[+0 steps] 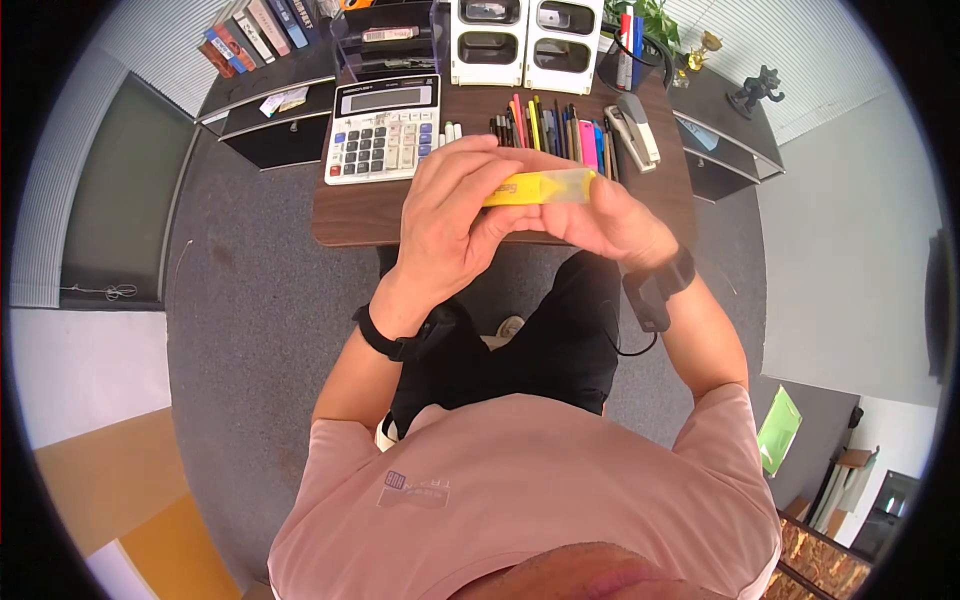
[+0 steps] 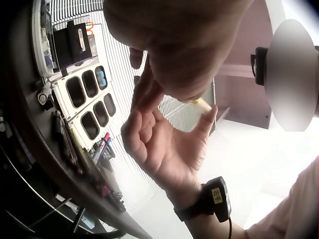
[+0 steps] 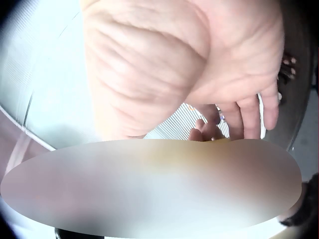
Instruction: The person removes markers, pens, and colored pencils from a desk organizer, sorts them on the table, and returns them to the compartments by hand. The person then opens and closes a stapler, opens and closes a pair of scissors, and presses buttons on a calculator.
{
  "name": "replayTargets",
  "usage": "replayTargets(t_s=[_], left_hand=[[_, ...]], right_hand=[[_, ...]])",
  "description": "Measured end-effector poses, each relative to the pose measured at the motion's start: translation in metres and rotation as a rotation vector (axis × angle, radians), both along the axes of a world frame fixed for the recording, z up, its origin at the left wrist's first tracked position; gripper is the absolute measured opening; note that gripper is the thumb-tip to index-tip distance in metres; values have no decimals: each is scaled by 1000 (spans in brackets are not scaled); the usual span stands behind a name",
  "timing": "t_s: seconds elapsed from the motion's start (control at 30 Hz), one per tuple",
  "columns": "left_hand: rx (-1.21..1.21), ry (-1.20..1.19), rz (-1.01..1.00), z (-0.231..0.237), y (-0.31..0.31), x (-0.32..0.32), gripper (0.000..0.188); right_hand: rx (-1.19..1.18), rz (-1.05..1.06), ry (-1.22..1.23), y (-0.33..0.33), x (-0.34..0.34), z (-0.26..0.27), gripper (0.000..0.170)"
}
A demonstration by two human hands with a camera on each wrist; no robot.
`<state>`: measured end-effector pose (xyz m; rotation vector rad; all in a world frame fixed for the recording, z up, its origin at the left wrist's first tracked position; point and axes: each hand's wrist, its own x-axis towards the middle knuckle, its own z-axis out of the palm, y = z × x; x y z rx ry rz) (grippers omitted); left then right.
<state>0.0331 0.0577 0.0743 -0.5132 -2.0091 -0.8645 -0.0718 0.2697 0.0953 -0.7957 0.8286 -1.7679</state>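
A yellow highlighter point(image 1: 515, 189) with a translucent cap point(image 1: 567, 186) lies sideways between the hands, above the table's near edge. My left hand point(image 1: 440, 225) grips its yellow body between fingers and thumb. At the cap's end my right hand point(image 1: 625, 225) touches it with the thumb, while its other fingers reach out behind the highlighter. In the left wrist view, the right hand point(image 2: 169, 147) shows its palm, the thumb up against the cap point(image 2: 203, 105). The right wrist view shows mostly the palm point(image 3: 199, 55); the highlighter is largely hidden there.
On the brown table point(image 1: 365, 230) lie a calculator point(image 1: 385, 130), a row of pens and markers point(image 1: 550, 130) and a stapler point(image 1: 633, 135). White compartment holders point(image 1: 525, 45) stand behind, beside a pen holder point(image 1: 625, 60). Cabinets point(image 1: 270, 120) flank the table.
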Motion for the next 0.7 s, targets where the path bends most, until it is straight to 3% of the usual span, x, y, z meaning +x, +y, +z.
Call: replayTargets(t_s=[0.07, 0.1, 0.17, 0.2, 0.27, 0.3, 0.4, 0.53, 0.57, 0.63, 0.7], left_hand=[[40, -85, 22, 3, -2, 8, 37], [40, -74, 32, 2, -4, 12, 37], [123, -255, -28, 1, -9, 20, 31], [118, -227, -17, 0, -11, 22, 31], [297, -492, -238, -3, -15, 24, 27], [358, -489, -295, -6, -13, 23, 25], [597, -711, -528, -14, -14, 23, 41], [639, -727, -632, -21, -14, 17, 45], [702, -639, -595, -20, -8, 15, 40], [767, -552, -563, -25, -9, 12, 35], [578, -489, -265, -40, -22, 9, 29]], right_hand=[[133, -83, 172, 11, -10, 3, 95], [131, -73, 183, 13, -11, 8, 95], [283, -463, 597, 16, -9, 23, 55], [267, -457, 623, 18, -8, 28, 55], [241, -500, 827, 23, -3, 36, 36], [234, -462, 691, 22, 3, 35, 35], [213, -498, 760, 16, 15, 37, 34], [276, -488, 762, 17, 20, 50, 32], [280, -490, 768, 19, 19, 61, 32], [415, -568, 1074, 25, 14, 91, 31], [432, -730, 1004, 26, 5, 114, 33]])
